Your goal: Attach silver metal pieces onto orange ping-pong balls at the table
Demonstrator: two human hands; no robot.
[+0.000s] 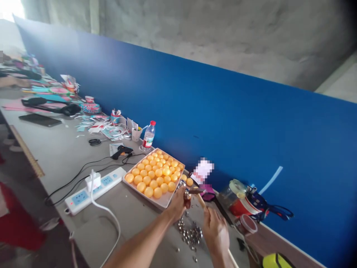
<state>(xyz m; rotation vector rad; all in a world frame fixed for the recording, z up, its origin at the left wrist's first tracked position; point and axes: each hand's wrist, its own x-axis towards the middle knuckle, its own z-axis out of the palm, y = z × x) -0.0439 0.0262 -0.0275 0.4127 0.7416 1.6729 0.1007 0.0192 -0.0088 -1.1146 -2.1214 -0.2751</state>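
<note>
My left hand [178,203] is closed around a small shiny round piece [186,194], held just right of a tray [164,201] packed with orange balls [153,173]. My right hand [214,229] grips a wooden-handled tool [201,200] whose dark tip points at that piece. Below the hands, a heap of small silver bells or beads [191,234] lies on the grey table. One loose orange ball [189,181] sits beside the tray.
A white power strip [96,190] with cables, a black glue gun [122,150], scissors [95,142] and a water bottle [148,136] lie to the left. Tape rolls and a red container [241,203] stand to the right. A blue board [223,123] backs the table. Craft scraps and a phone [39,119] lie farther along.
</note>
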